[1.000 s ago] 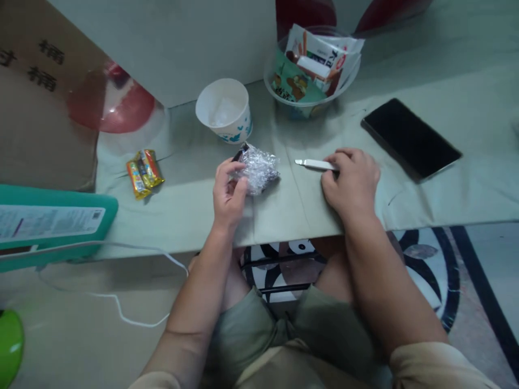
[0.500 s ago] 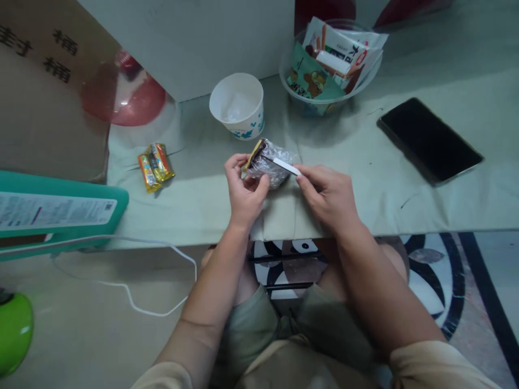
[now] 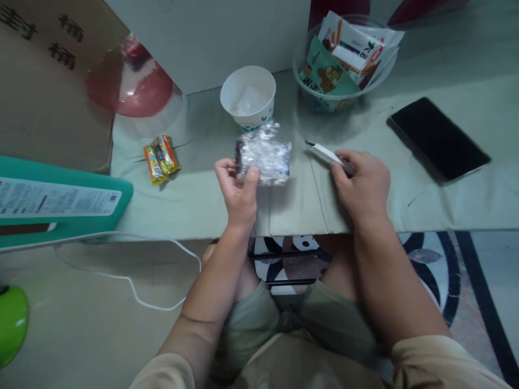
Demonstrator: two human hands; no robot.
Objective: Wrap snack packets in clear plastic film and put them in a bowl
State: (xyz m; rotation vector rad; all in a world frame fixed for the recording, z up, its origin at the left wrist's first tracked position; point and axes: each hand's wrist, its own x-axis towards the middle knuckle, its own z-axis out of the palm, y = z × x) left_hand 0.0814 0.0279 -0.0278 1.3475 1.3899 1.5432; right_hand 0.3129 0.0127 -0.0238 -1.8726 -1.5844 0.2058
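- Two hands over the table [image 3: 446, 216] edge.
- Left hand [image 3: 239, 192] pinches the packet [image 3: 265, 156] by its near end, lifting it just clear so I can see the wrap.
- Right hand [image 3: 363, 186] grips the knife [image 3: 326, 153], blade pointed away from the packet, apart from it.
- Cup [image 3: 248, 97] just behind the packet.

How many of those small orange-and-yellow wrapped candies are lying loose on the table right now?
2: the orange-and-yellow candies lie side by side, touching, left of the left hand and its clear-wrapped packet. More may be hidden in the snack bowl.
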